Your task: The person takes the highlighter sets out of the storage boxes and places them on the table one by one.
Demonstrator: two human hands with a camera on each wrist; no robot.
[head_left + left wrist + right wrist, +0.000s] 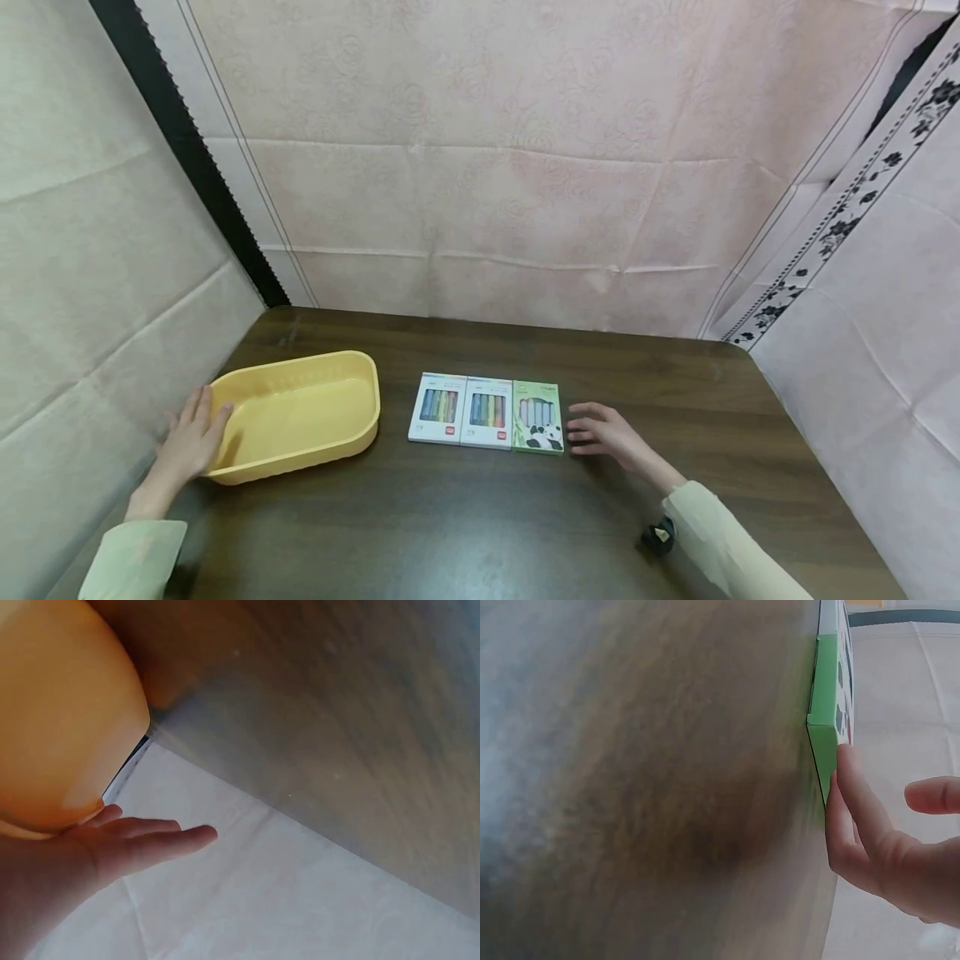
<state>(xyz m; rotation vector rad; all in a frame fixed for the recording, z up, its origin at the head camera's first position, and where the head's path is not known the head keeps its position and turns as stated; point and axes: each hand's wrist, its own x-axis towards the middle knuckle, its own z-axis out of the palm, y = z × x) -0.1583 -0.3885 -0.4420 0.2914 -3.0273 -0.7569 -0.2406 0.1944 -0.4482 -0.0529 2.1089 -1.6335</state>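
A yellow plastic basket (300, 417) lies at the left of the table. My left hand (189, 446) rests against its left end, thumb at the rim; the left wrist view has its straight fingers (161, 847) along the outer wall. Three flat boxes of coloured sticks lie side by side mid-table: a white box (437, 429), another white box (486, 435) and a green box (525, 392) with a panda picture. Just right of the green box is my right hand (611, 437), fingers loosely bent. In the right wrist view, its fingertips are right at the box's end (823, 742).
The brown wooden table (465, 508) has pale cloth hung at its back (487, 208), left (112, 292) and right (885, 333). A small black device (658, 536) sits at the right sleeve cuff (682, 504).
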